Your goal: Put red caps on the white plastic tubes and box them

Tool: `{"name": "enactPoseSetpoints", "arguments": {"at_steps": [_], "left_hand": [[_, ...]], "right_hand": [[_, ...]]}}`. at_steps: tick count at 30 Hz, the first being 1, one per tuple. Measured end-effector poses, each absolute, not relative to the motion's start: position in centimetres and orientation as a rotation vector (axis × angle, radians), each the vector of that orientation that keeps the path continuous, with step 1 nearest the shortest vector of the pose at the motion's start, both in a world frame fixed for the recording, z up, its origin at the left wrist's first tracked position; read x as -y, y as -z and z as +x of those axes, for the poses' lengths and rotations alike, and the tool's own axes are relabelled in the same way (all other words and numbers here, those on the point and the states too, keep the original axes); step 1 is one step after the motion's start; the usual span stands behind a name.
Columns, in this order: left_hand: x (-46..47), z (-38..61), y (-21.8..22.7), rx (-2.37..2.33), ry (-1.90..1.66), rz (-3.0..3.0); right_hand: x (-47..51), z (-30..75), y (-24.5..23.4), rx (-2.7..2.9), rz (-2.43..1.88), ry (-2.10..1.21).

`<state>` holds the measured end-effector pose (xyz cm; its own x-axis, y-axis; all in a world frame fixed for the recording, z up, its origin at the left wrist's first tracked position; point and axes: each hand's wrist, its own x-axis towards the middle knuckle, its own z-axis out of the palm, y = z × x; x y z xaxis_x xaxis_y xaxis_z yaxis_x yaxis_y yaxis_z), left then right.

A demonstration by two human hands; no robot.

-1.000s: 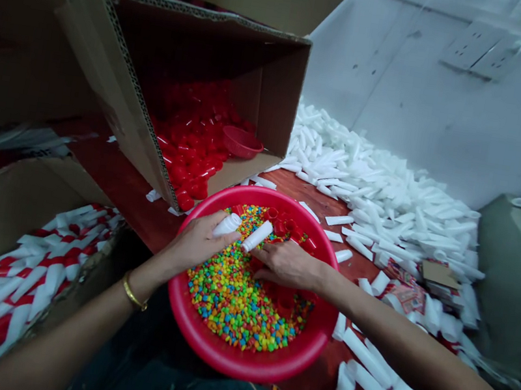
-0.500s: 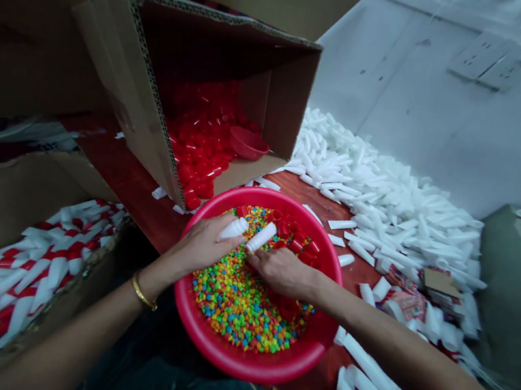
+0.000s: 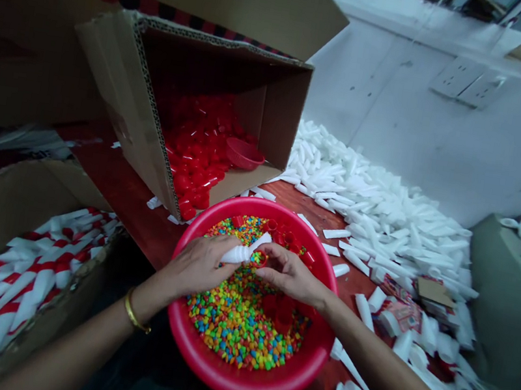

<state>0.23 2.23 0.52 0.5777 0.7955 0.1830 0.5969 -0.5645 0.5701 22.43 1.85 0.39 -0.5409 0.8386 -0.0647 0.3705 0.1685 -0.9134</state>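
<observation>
My left hand (image 3: 208, 260) is closed around a white plastic tube (image 3: 235, 255), its end pointing right. Close behind it is a second white tube (image 3: 260, 242); I cannot tell whether it is held too. Between the fingertips of my right hand (image 3: 294, 277) is a small red cap (image 3: 258, 259) with colourful candies in it, right at the end of the held tube. Both hands are over a red basin (image 3: 237, 386) of small multicoloured candies (image 3: 240, 323). More red caps (image 3: 283, 317) lie among the candies.
Behind the basin, a cardboard box (image 3: 107, 65) on its side holds red caps (image 3: 200, 139) and a small red bowl (image 3: 244, 153). White tubes (image 3: 372, 206) are heaped along the wall. At left, another box holds white tubes with red caps (image 3: 25, 276).
My right hand has come up from the candies with a filled red cap and brought it to the tube in my left hand. The view has tilted up slightly.
</observation>
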Motion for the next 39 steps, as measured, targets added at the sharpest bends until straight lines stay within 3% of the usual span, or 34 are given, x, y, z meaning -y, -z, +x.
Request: {"name": "enactPoseSetpoints", "arguments": {"at_steps": [12,19,25,31,34,36,39], "left_hand": [[-1.9,0.3,0.4,-1.129,-0.45,2.501],[-1.8,0.3,0.1,-1.102,-0.476,2.504],[-2.0,0.1,0.9,-1.076,-0.56,2.506],[-1.7,0.2,0.9,-1.074,-0.601,2.712],[-1.4,-0.4,0.1,-1.191,-0.808,2.801],[-0.8,-2.3,0.0,-1.356,-1.019,2.758],[0.7,-8.4,1.1,-1.692,-1.094,2.577]], "right_hand": [[-1.5,20.9,-1.5,2.485,-1.04,-0.602],[-1.6,19.3,-1.5,2.273,-1.576,-0.958],[-0.8,19.9,-2.6,2.523,-1.235,-0.551],[-0.3,18.9,-1.9,2.353,-1.438,-0.841],[-0.9,19.6,-2.6,2.309,-1.358,-0.98],[-1.6,21.1,-3.2,2.356,-1.37,-0.894],[-2.6,24.0,-3.4,2.51,-1.547,-0.474]]}}
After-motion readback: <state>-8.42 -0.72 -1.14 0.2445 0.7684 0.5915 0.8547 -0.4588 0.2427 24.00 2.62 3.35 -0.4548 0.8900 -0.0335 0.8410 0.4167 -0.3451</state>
